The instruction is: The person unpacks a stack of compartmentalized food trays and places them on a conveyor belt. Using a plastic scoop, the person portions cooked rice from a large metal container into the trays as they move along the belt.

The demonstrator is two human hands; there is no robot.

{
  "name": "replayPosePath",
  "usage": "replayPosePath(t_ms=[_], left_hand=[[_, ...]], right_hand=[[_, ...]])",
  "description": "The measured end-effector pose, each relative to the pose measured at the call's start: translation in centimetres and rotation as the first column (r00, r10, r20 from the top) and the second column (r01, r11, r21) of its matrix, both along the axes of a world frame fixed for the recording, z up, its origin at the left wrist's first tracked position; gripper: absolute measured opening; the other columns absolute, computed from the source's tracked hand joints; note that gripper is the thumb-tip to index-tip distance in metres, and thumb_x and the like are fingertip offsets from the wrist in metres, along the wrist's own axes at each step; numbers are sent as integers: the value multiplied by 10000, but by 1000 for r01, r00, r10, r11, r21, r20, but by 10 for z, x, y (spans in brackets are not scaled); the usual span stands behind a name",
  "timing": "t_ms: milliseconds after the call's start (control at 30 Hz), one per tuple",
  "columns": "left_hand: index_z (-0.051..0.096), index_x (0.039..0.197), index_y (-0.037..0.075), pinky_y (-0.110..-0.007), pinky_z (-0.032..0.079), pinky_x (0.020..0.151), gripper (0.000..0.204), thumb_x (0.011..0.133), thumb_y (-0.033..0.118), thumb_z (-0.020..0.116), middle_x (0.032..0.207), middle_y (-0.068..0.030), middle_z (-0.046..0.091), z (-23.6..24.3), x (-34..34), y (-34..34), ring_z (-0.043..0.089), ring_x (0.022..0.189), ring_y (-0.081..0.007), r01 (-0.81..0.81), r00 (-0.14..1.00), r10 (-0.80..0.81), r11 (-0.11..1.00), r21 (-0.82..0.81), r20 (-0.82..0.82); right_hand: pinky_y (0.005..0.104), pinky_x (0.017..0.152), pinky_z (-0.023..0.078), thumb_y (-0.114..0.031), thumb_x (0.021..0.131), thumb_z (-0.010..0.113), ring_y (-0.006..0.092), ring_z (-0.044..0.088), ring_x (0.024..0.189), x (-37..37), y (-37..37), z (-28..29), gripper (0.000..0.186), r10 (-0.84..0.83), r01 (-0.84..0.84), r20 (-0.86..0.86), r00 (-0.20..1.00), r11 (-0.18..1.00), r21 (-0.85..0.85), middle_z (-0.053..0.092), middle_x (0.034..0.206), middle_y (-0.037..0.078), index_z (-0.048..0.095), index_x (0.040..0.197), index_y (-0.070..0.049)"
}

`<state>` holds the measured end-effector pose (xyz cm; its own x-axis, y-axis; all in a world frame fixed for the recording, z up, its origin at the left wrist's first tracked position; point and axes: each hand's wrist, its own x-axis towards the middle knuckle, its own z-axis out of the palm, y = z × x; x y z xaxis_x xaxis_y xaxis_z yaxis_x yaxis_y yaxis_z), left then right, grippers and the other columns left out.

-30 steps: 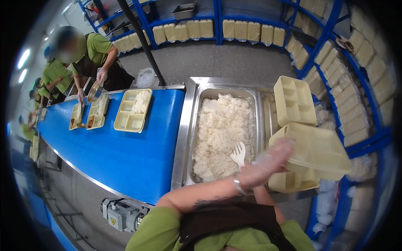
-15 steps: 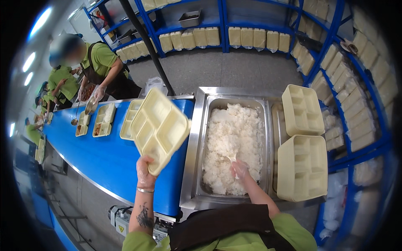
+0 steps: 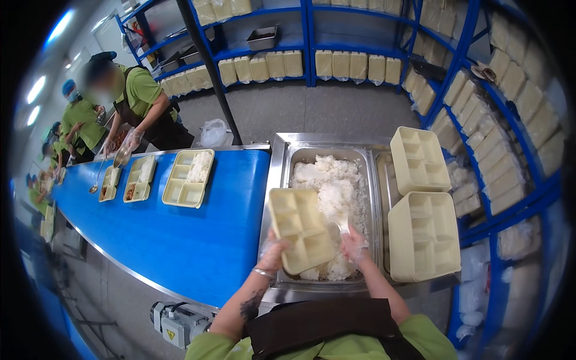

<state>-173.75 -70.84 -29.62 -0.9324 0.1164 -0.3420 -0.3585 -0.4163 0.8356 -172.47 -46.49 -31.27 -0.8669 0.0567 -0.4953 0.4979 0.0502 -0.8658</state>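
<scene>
My left hand (image 3: 273,252), in a clear glove, grips a pale cream compartment tray (image 3: 300,228), tilted over the left part of the steel rice pan (image 3: 371,204). My right hand (image 3: 354,246), also gloved, is closed on the handle of a white scoop (image 3: 343,225), with a mound of rice (image 3: 333,198) on or against its head, just right of the tray. On the blue belt (image 3: 180,246) at left stand several trays, the nearest (image 3: 186,189) with rice in one compartment.
Two stacks of cream trays (image 3: 417,162) (image 3: 423,234) stand right of the pan. A co-worker (image 3: 144,96) holds a metal bowl (image 3: 123,155) over the belt, others farther along. Blue shelving (image 3: 309,42) with wrapped containers surrounds the back and right. A motor (image 3: 180,324) sits below the belt.
My left hand first reached to the right-hand stacks, then held a tray over the belt, and now has brought it over the rice pan. My right hand's scoop has lifted rice.
</scene>
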Motion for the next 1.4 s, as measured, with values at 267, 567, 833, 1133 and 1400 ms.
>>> replayPosePath(t_ms=[267,567,833,1133,1400], left_hand=[[342,1307,109,-325,489,763,691,648,-80,425,1066,-101,529,13,-5,58,538,913,-219,-50,996,37,985,165,83],[375,1282,33,-355,482,841,682,602,-11,412,1113,-130,527,3,8,11,544,968,-260,59,998,-65,980,190,25],[386,1271,7,-375,476,871,679,592,14,413,1122,-144,537,-6,13,2,548,983,-282,17,999,-25,958,286,24],[419,1251,11,-367,502,811,656,595,-2,409,1054,-139,569,3,17,-16,576,916,-272,83,996,-86,979,188,9],[512,1119,-71,-431,493,838,539,609,92,451,1030,-179,592,-32,33,-61,587,909,-329,-143,974,82,945,295,210]], right_hand=[[444,727,468,-186,915,352,369,580,755,-11,-20,-14,472,207,-156,32,978,619,770,589,850,238,279,1374,-108],[246,371,394,-184,926,410,99,449,423,12,5,44,421,41,-42,-15,999,996,-79,503,613,38,386,1346,-171],[227,342,376,-206,924,418,81,413,390,28,2,41,427,158,-145,165,974,985,-88,480,580,11,388,1350,-185],[225,330,367,-225,928,417,85,425,380,9,16,42,353,67,-57,83,994,992,-113,491,572,12,484,1261,-128],[224,346,369,-213,925,399,75,416,391,29,15,48,337,62,-46,53,997,965,-257,479,573,8,501,1236,-132]])
